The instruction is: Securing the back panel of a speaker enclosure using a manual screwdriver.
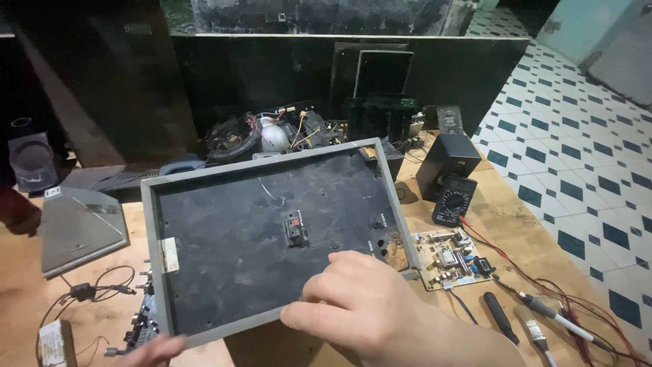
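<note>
Right hand (367, 309) fingers grasp grey-rimmed, scuffed black panel (272, 224); left hand (153, 352) fingers' grip unclear.

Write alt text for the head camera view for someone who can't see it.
Two bare hands hold a grey-framed black back panel tilted above a wooden workbench: the right hand grips its near edge, the left hand its lower left corner. A multimeter, a circuit board and probes lie to the right.
</note>
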